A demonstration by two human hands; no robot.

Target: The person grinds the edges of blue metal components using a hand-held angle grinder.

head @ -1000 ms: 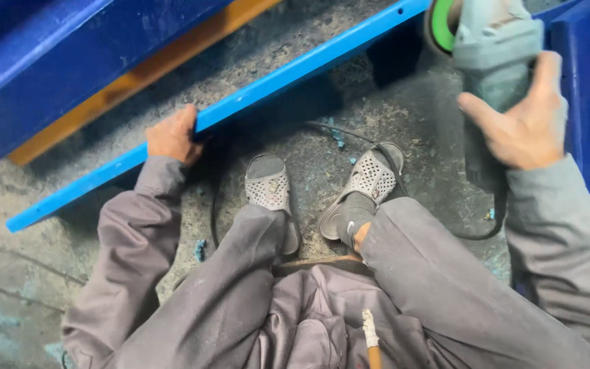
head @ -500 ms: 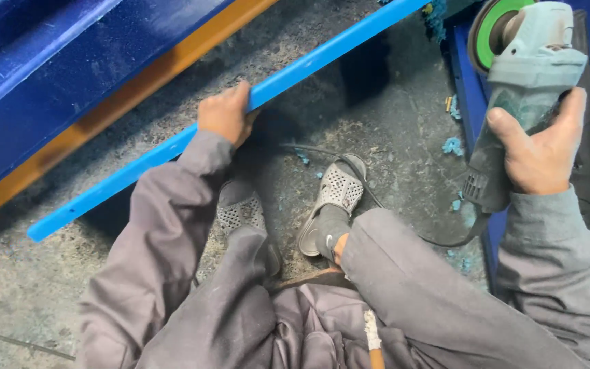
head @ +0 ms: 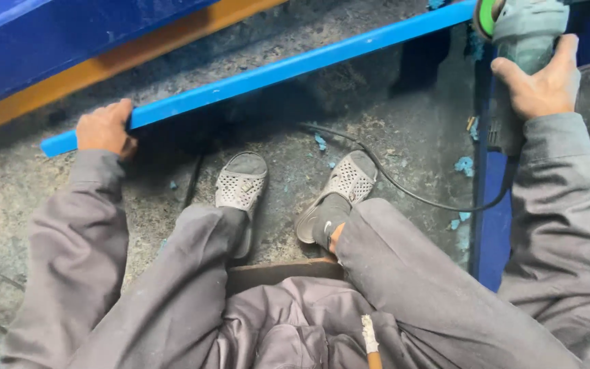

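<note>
On a gritty workshop floor, a seated person steadies a long blue bar and holds an angle grinder.

Head view: the left hand [head: 106, 128] is clenched around the blue bar [head: 288, 67] near its lower-left end. The bar's long axis runs diagonally, from lower left up to upper right. The right hand [head: 537, 82] grips the grey angle grinder [head: 522, 31], whose green disc [head: 486, 15] sits right at the bar's upper-right end. Blue flakes [head: 464, 166] litter the floor [head: 404, 116], suggesting some grinding is done; the bar is blue along most of its length, so much appears left.
</note>
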